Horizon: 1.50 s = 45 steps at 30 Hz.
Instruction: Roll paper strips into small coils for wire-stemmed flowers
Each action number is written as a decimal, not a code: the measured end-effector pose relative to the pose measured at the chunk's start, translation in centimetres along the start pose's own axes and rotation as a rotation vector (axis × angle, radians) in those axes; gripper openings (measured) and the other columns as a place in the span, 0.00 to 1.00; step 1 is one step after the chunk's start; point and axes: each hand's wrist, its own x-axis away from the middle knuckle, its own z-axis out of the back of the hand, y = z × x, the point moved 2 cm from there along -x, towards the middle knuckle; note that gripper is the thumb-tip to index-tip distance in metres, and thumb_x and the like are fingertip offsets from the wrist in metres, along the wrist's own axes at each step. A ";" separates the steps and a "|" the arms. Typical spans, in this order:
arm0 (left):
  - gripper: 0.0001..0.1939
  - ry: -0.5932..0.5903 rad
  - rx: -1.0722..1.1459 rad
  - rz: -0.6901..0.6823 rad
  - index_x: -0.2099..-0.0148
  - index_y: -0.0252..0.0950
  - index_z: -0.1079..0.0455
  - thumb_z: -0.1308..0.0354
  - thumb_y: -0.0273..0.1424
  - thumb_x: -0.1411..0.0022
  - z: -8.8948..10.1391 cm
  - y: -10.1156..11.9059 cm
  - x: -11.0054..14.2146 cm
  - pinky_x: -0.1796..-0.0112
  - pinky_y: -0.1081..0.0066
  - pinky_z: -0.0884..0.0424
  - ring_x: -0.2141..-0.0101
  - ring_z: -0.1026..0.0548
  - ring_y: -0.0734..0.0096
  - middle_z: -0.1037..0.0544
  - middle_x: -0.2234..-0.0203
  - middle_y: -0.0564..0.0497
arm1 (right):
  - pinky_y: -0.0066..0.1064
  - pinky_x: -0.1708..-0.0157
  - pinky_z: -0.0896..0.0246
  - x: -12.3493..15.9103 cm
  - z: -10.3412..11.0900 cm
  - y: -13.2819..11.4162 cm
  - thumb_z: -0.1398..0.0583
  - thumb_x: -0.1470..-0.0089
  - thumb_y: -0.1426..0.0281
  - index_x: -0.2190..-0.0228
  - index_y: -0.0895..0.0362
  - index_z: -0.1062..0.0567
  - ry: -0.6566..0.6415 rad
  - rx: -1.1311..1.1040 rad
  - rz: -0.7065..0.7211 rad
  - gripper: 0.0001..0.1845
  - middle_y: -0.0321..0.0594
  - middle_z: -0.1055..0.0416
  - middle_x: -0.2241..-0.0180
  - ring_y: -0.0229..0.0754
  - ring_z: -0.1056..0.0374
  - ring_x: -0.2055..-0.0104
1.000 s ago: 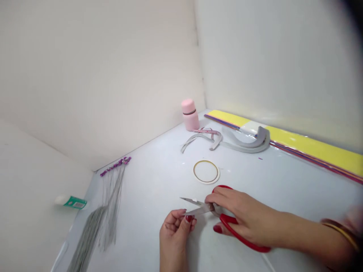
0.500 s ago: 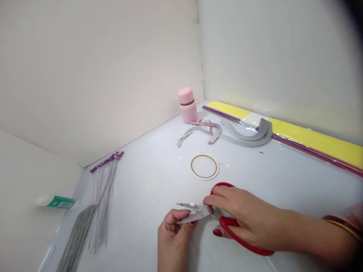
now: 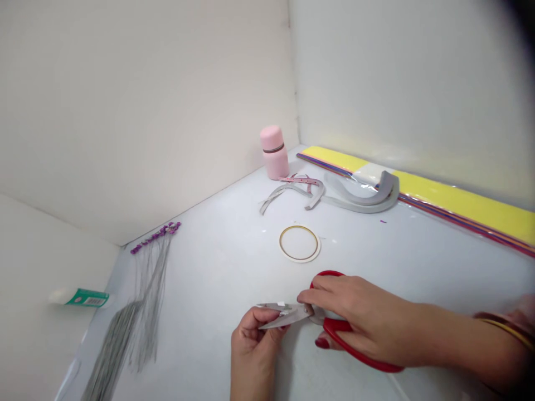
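Right hand (image 3: pixel 368 317) wrapped firmly round the red-handled scissors (image 3: pixel 359 351) — left hand (image 3: pixel 253 351) pinching a pale paper strip (image 3: pixel 288 317) against the blades (image 3: pixel 271 306), down at six o'clock!

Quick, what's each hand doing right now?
Left hand: closed, pinching a pale paper strip.
Right hand: closed, holding red-handled scissors.

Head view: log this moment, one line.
right hand: grips red-handled scissors | left hand: fingers at scissor blades | nearby: gold-edged paper ring, pink bottle
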 end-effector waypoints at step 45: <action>0.06 -0.015 -0.128 -0.007 0.79 0.34 0.30 0.36 0.29 0.58 0.0 0.3 0.3 0.70 0.77 0.35 0.75 0.29 0.74 0.24 0.80 0.52 | 0.25 0.71 0.46 0.0 -0.4 1.1 0.43 0.52 0.71 0.67 0.53 0.33 -0.054 0.000 0.019 0.07 0.34 0.33 0.70 0.38 0.35 0.70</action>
